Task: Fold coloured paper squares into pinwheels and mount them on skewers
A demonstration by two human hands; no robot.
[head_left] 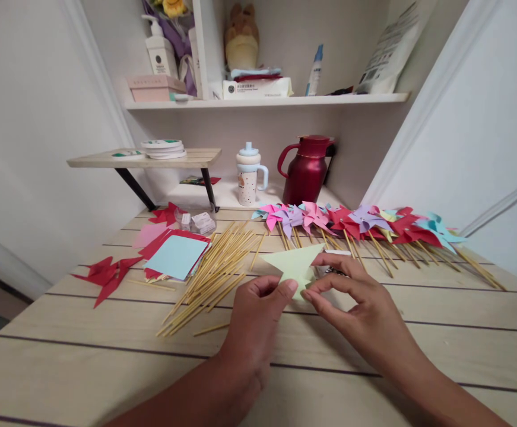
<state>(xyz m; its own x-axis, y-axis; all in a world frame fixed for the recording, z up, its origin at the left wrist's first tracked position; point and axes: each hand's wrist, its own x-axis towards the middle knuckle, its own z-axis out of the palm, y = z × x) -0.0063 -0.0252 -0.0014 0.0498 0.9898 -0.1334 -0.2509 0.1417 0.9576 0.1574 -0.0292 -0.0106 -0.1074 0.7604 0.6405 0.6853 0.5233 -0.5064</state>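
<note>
Paper (pixel 294 265), pale green and folded, lies on the light wooden table (pixel 107 356) in a white-walled corner. Left hand (pixel 256 320) and right hand (pixel 365 308) pinch its near edge between thumb and forefinger, palms down. Sticks (pixel 213 273) lie left of the fingers, pinwheels (pixel 356 222) beyond them, a red jug (pixel 306 171) behind.

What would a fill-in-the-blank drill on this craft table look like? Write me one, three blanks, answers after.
1. Both hands, left hand and right hand, pinch a folded sheet of pale ____ paper.
2. The loose wooden sticks lie to the ____ of that paper.
3. The finished pinwheels lie in a row in front of a dark ____ jug.

Missing words: green; left; red
</note>
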